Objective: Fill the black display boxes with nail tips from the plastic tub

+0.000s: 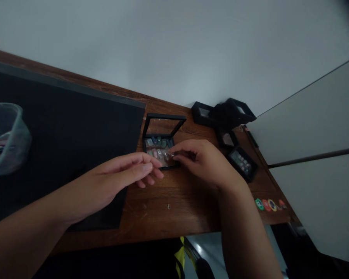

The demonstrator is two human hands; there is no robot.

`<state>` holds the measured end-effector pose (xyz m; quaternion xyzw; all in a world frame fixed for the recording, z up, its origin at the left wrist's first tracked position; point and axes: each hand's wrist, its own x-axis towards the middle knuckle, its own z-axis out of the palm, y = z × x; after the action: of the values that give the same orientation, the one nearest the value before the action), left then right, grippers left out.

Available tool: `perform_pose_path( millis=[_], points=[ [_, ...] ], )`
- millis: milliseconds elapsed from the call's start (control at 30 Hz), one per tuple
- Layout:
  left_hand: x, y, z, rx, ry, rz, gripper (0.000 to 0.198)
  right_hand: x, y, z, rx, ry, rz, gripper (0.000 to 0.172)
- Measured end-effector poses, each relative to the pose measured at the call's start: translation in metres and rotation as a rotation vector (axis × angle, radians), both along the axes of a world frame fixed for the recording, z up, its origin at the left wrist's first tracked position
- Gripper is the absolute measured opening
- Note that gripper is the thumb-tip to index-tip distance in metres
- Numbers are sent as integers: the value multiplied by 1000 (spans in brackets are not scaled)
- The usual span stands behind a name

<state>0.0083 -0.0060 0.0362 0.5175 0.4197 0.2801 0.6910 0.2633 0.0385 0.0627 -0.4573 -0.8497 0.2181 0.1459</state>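
A small black display case (164, 116) stands with its clear-windowed lid tipped up on the wooden desk. Rows of press-on nails (159, 154) lie inside it, pale and pinkish in front, green and dark blue behind. My right hand (202, 161) reaches in from the right, thumb and forefinger pinched on a small shiny press-on nail (172, 154) at the end of the front row. Just left of the case, my left hand (130, 170) hovers with its fingers loosely extended and slightly apart, and I see nothing held in it.
Several black cases (227, 112) are heaped by the wall, and another case with nails (242, 164) lies nearer. Round coloured stickers (266, 205) sit at the right. A black mat (75, 128) covers the left side, with a clear plastic tub (20, 143) on it.
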Motion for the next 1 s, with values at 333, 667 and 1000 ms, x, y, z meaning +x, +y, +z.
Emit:
perform_pose_path(
  millis=[333, 667, 1000],
  points=[
    [0, 0, 1, 11, 20, -2, 31, -1, 0, -1, 6, 1, 23, 20],
    [2, 0, -1, -10, 42, 5, 37, -3, -2, 3, -11, -32, -1, 21],
    [0, -1, 1, 13, 88, -21, 39, -2, -2, 3, 6, -21, -6, 20]
  ],
)
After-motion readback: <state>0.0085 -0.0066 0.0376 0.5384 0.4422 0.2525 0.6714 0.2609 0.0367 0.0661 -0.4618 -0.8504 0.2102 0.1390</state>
